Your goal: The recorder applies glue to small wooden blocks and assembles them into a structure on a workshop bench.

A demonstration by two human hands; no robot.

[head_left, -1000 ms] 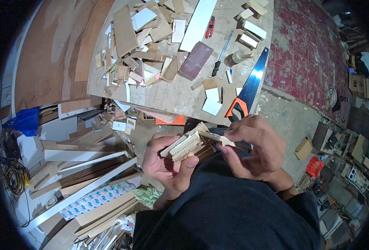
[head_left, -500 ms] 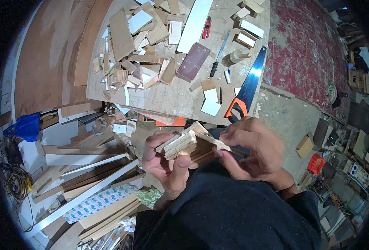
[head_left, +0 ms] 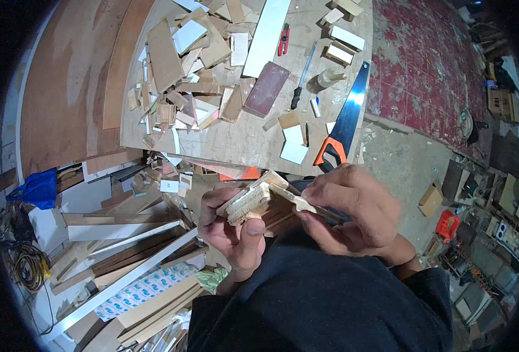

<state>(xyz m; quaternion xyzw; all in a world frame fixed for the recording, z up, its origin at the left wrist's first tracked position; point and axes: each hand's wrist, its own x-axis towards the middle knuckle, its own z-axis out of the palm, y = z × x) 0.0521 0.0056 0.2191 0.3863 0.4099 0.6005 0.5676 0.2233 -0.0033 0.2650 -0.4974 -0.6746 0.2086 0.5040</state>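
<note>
My left hand [head_left: 236, 243] is closed around a small angled piece of wood [head_left: 242, 206], its thumb pressing on the near side. The wood has rough, pale, layered edges and a brown inner face. On the right, my right hand [head_left: 359, 211] pinches the thin splintered strip [head_left: 300, 201] that slants down from the wood's peak. Whether that strip is joined to the rest I cannot tell. Both hands are held in front of my dark shirt, just off the near edge of the worktable [head_left: 212, 144]. Close beyond my right hand lies a handsaw [head_left: 349, 114] with an orange and black handle.
Wood offcuts [head_left: 165, 50] are heaped on the table's left. Nearby lie a red utility knife [head_left: 283, 40], a narrow black-handled saw [head_left: 301, 79], a bottle [head_left: 327, 78] and a maroon block [head_left: 267, 89]. Long boards [head_left: 118, 229] crowd the lower left. A red case [head_left: 447, 224] is on the right.
The view has shifted slightly, so the table and tools appear a little further left. Both hands keep their hold on the wood, with only a slight shift of the right fingers.
</note>
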